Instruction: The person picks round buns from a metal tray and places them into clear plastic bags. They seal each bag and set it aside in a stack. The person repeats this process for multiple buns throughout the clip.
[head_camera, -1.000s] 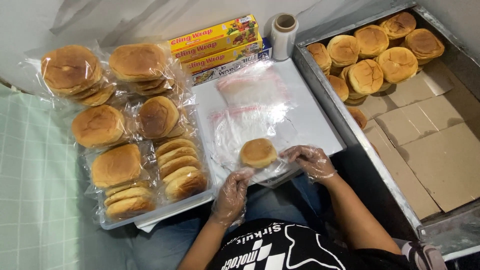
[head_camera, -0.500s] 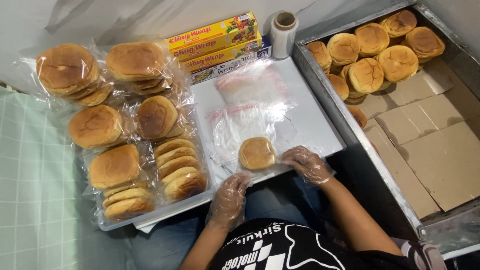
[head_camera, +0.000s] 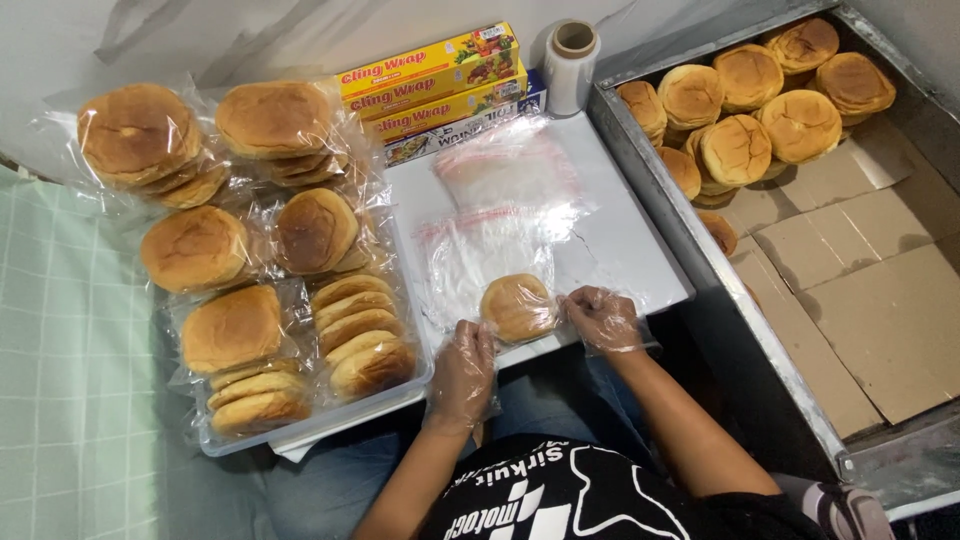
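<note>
White and flat, the desk carries the work, with a pale wall behind it. Near its front edge a round golden bun lies flat on the lower end of a clear zip bag. The bun is round, so it has no real long axis; its domed top faces up. The bag's long axis runs away from the person, its red-striped mouth at the far end from the bun.

Just left of the bun, the gloved left hand rests with fingers half curled, fingertips at the bag's near edge; whether it pinches the film I cannot tell. Just right of the bun, the gloved right hand touches the plastic beside it, fingers loosely bent, gripping nothing that shows clearly.

By my judgement the step is bagging a single bun, and the next move calls for a firm hold on the film around it.

Beyond the bun lies a second empty bag, then wrap boxes and a film roll. Left of the bun sit bagged buns; right of it, a metal bin holds loose buns on cardboard.
</note>
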